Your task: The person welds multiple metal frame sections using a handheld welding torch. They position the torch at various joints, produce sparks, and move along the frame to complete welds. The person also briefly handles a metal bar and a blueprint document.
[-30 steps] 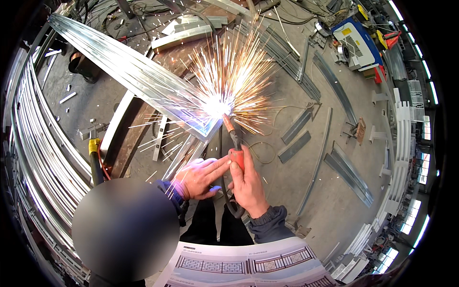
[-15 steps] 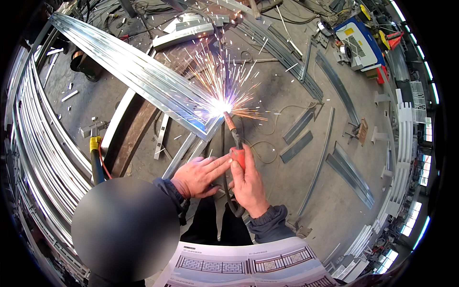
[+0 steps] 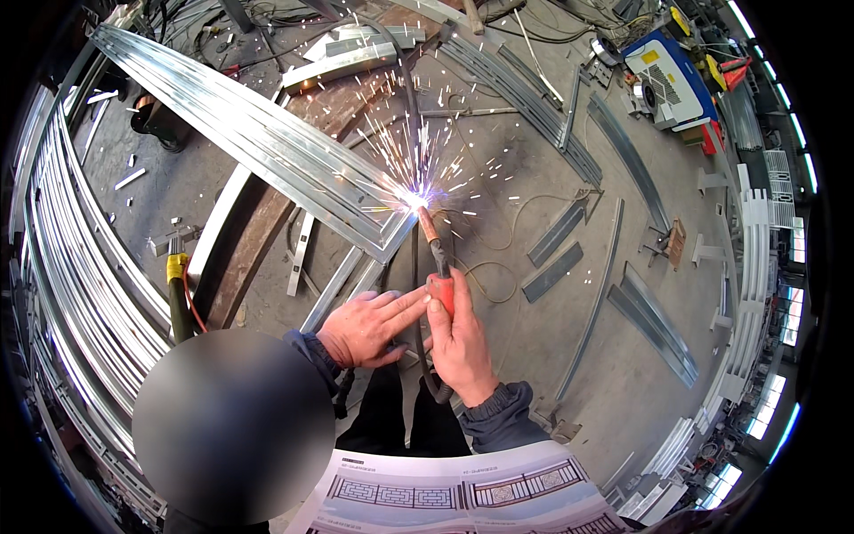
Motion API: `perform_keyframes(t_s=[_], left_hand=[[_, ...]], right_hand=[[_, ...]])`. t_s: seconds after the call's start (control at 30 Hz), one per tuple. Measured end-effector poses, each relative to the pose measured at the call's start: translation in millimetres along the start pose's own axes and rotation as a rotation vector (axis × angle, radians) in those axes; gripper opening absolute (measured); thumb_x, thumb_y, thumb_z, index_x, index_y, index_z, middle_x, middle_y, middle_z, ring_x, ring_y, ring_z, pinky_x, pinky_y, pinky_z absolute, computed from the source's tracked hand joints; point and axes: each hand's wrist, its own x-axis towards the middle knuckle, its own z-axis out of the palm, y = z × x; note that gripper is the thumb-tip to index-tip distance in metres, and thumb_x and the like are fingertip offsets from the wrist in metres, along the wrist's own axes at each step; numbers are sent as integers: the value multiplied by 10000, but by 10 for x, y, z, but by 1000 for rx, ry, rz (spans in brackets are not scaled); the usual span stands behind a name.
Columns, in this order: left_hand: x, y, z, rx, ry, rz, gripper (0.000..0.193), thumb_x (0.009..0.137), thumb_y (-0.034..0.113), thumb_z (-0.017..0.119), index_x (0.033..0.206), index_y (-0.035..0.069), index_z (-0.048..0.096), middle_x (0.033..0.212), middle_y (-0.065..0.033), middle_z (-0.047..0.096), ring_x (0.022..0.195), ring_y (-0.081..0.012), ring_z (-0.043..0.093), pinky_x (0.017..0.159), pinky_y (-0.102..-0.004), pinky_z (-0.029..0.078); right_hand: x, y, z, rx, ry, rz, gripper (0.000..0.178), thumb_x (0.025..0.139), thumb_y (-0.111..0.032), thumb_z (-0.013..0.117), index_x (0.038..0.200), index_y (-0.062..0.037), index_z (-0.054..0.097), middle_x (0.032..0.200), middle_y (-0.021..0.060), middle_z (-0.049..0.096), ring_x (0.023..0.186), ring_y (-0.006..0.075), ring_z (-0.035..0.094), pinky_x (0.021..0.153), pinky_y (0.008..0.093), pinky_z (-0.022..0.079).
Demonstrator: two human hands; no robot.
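My right hand [image 3: 460,343] is closed around the red handle of a welding torch [image 3: 439,283], whose copper-coloured nozzle points up and away from me. At its tip, a bright arc throws sparks from the near end of a bundle of silvery metal tubes [image 3: 258,133]. My left hand [image 3: 369,329] has its fingers stretched out, with the fingertips against the torch handle beside my right thumb. A dark torch cable [image 3: 432,383] hangs below my right hand. Glare hides the exact spot under the arc.
Long metal tubes [image 3: 89,285] lie stacked at the left, near a yellow-and-dark tool [image 3: 178,276]. Loose flat strips [image 3: 551,272] lie on the floor to the right. A blue-and-white machine [image 3: 667,80] stands far right. Printed railing drawings [image 3: 400,512] and a blurred round shape [image 3: 233,427] are closest.
The spray of sparks has become smaller and less orange, showing more of the tube ends. Both hands and the torch stay almost where they were.
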Motion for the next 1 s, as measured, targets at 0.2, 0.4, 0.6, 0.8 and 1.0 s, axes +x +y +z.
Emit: perform_keyframes(t_s=[0.2, 0.4, 0.6, 0.8, 1.0], left_hand=[[11, -20, 39, 33, 33, 32, 1030, 847, 355, 833, 1710, 21, 382, 1695, -133, 502, 1193, -281, 654, 968, -400, 586], [26, 26, 10, -12, -44, -32, 1037, 856, 354, 832, 1724, 37, 360, 1719, -121, 472, 1221, -281, 650, 993, -399, 596], [31, 30, -11, -5, -25, -23, 961, 891, 386, 825, 1692, 44, 417, 1700, -136, 502, 1214, -307, 667, 996, -398, 612], [44, 62, -19, -63, -70, -78, 980, 895, 383, 825, 1714, 64, 391, 1717, -133, 491, 1231, -315, 665, 1023, -419, 603], [40, 14, 19, 29, 0, -1, 1008, 871, 364, 841, 1715, 56, 383, 1718, -140, 482, 1247, -323, 660, 1029, -421, 608]], right_hand=[[0, 15, 20, -48, 22, 1, 536, 1193, -286, 538, 1659, -83, 367, 1455, 246, 688, 1313, 486, 681, 1054, 518, 558], [-1, 7, 8, -43, 28, -5, 539, 1194, -285, 537, 1662, -83, 362, 1455, 256, 684, 1306, 496, 679, 1054, 525, 557], [-6, 13, 12, -52, 36, -5, 540, 1191, -279, 541, 1661, -82, 363, 1441, 264, 692, 1297, 507, 681, 1047, 530, 560], [-20, 20, 29, -52, 54, -2, 537, 1190, -271, 539, 1658, -72, 366, 1452, 266, 688, 1304, 510, 677, 1054, 524, 560], [-11, 52, 33, -42, 58, -19, 535, 1192, -270, 535, 1654, -57, 367, 1459, 259, 688, 1311, 508, 673, 1055, 525, 559]])
